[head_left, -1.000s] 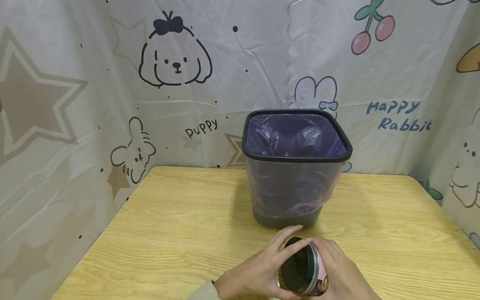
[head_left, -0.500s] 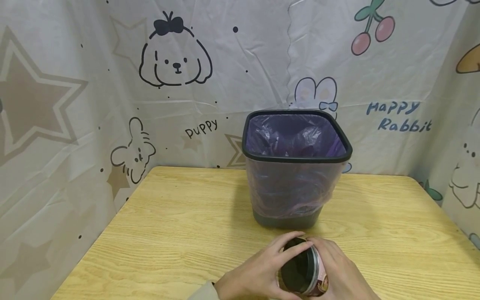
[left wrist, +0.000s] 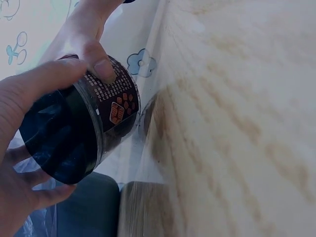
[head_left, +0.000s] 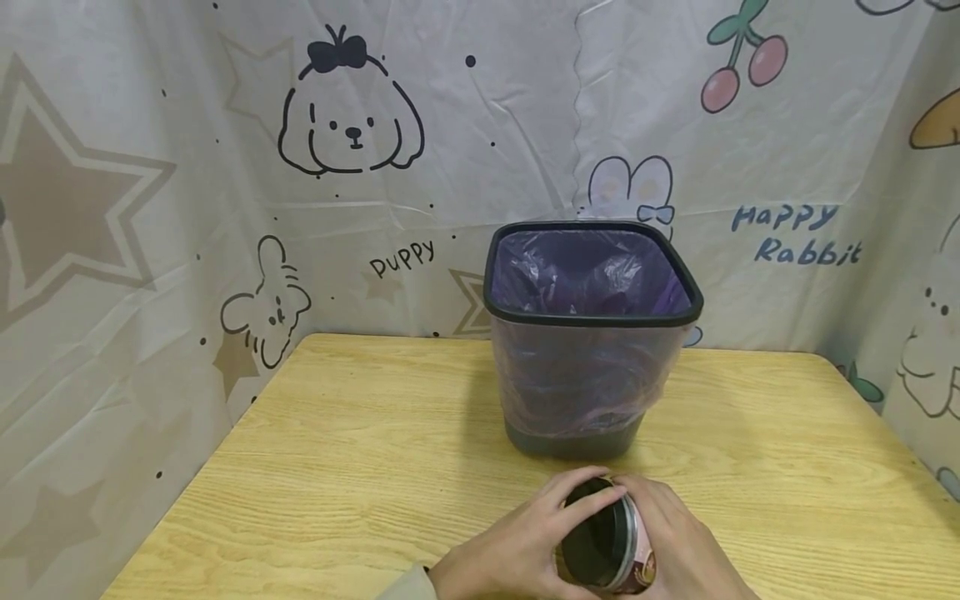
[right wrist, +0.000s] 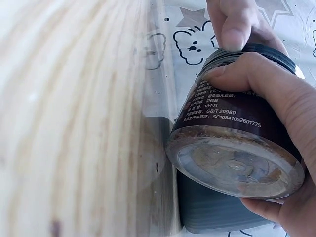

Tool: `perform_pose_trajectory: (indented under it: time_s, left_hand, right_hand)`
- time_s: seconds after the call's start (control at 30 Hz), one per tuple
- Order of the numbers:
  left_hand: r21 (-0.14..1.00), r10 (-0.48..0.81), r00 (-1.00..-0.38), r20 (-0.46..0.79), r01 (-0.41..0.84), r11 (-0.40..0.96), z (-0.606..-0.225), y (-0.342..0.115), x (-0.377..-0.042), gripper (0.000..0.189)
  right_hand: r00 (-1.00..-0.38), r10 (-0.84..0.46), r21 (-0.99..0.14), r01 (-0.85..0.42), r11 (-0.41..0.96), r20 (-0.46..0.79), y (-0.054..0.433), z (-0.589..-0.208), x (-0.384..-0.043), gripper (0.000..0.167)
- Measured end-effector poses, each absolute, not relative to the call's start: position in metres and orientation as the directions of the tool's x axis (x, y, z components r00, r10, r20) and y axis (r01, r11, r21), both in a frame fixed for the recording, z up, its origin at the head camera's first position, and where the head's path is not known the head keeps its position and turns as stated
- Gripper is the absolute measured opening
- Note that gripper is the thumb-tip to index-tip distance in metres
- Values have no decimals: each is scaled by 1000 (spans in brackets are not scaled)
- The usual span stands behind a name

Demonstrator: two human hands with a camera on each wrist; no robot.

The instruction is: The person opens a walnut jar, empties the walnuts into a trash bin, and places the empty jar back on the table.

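Currently, from my remote seat, I have both hands in sight, working close together at the near edge of the head view. Left hand (head_left: 521, 542): fingers and thumb spread around a dark lid (head_left: 595, 546), gripping its edge. Right hand (head_left: 684, 533): wrapped around the body of a jar (right wrist: 232, 111), its thumb lying across the label in my right wrist view.

Jar sits between the two palms, just in front of the bin (head_left: 573, 444), tilted, lid end toward the left hand. A silvery ring (head_left: 628, 546) shows beside the lid. Whether the lid is loose or tight, I cannot tell; nor whether the jar touches the table (head_left: 352, 450). Its clear base (right wrist: 237, 168) shows crumb-like brown stuff around the edge. Label is dark brown with white print; I can read "GB/T 20980". Small orange shapes also show on it from the left wrist.

Bin stands upright on the yellow wood-grain table, near the back, dark rim up, lined with a purple bag (head_left: 585, 375) folded over the outside. Behind it I note a pale cloth (head_left: 487, 167) printed with a puppy, cherries and stars. Light sleeve (head_left: 408, 585) at the left wrist.
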State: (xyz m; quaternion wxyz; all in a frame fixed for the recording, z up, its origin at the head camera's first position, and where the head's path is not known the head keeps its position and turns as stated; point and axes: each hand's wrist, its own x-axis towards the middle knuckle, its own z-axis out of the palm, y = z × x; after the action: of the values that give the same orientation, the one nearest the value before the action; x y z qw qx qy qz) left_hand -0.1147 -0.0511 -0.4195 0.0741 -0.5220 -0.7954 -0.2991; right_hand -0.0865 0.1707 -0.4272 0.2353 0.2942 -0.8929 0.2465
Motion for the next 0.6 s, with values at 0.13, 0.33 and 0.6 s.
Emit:
perform_pose_trajectory:
  time_s: [0.13,0.33,0.6]
  left_hand:
    - [388,789,-425,443,885,259,-420,-50,-116,105]
    - [388,777,-428,462,885,257,-420,-50,-115,107]
    - [380,778,-433,455,885,270,-420,-50,-115,107]
  right_hand:
    - [-727,-407,-306,-631,713,553,171,-427,-86,108]
    - [-725,-407,-302,-632,714,555,171,-427,-86,107]
    - [-730,-405,-310,-630,712,551,169,-427,-85,106]
